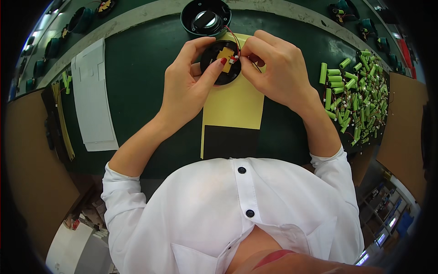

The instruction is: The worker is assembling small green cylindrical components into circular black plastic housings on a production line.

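Observation:
My left hand [182, 89] is closed round the edge of a black round cover [208, 59], its thumb pressing on top. A yellow circuit board [225, 52] sits in the cover, with a small white connector [232, 60] and a bit of red by it. My right hand [284, 68] pinches a thin wire at the board's right side; the fingertips partly hide it. Red and black wires [235, 34] run from the board up to a dark round housing [194, 28], which stands just beyond with a speaker [205, 20] inside.
Under my hands lies a yellow sheet [233, 107] with a black rectangle [231, 140] on its near end. Many green batteries [360, 98] with leads are heaped at the right. White sheets [95, 102] lie left. More housings [80, 20] stand beyond the table's pale edge [150, 14].

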{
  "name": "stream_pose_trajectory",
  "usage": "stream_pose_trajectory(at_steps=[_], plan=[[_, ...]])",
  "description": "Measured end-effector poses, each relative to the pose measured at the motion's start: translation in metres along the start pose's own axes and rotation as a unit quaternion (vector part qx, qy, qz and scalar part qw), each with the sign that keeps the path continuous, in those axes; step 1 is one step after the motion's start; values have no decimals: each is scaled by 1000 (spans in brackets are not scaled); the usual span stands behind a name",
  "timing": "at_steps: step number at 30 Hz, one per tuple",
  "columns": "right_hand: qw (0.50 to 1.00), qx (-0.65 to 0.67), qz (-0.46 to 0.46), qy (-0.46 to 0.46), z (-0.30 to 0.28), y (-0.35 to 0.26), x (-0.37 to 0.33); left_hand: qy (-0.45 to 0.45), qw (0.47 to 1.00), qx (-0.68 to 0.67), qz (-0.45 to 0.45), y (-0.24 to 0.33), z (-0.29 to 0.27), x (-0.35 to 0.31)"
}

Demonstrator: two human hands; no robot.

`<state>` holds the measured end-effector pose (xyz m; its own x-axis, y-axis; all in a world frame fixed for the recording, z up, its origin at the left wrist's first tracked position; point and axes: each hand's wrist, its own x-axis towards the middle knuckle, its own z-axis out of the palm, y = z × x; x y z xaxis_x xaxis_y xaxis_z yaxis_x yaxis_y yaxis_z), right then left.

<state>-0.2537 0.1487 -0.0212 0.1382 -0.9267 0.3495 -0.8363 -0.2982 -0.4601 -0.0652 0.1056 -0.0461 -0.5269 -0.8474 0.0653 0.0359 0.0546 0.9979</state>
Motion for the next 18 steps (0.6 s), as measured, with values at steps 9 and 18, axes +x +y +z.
stream_pose_trajectory(at_steps=[9,18], plan=[[998,-55,-18,28,5,1,-2,-27,999,-17,8,-3,4,-4],[989,-129,-50,45,9,-4,-3,-28,998,46,45,-5,3,-3]])
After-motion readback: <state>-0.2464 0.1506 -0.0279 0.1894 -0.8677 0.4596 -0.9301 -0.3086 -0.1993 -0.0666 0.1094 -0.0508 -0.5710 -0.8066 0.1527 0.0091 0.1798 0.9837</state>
